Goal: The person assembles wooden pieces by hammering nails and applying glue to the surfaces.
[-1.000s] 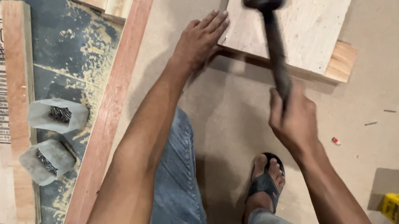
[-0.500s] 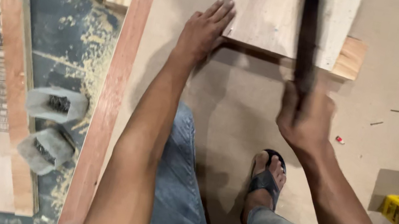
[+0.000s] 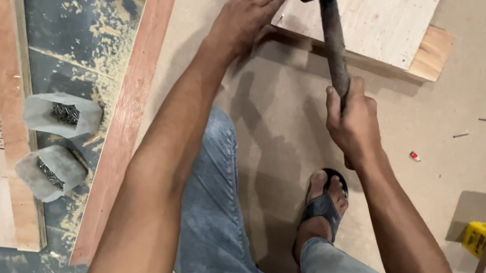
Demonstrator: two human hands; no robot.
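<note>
**A:** What does the view from the head camera show?

**B:** A person crouches on a brown board floor point(image 3: 269, 134), seen from above. The right hand point(image 3: 354, 124) is wrapped tight around the lower end of a hammer point(image 3: 332, 31), grip pressed together on the handle. The dark metal head sits over a pale plywood panel point(image 3: 376, 15) at the top of the view.

**A:** And the other hand?

**B:** The left hand point(image 3: 244, 18) lies flat, fingers spread, its fingertips resting on the panel's near left edge, holding nothing.

**A:** How would the hammer handle?

**B:** It looks top-heavy: a dense head on a slim, stiff, dark shaft. Holding low on the shaft, as here, probably gives swing; nearer the head would give more control. The shaft looks smooth and worn, so it may slip in a loose hand.

**A:** And the panel?

**B:** Stiff and flat, likely light, resting on a thicker wooden block point(image 3: 432, 52).

**A:** Anything else nearby?

**B:** Two open packets of nails point(image 3: 60, 112) to the left, beside a long reddish wood strip point(image 3: 128, 106), and a sandalled foot point(image 3: 323, 203) below the hammer hand
</note>
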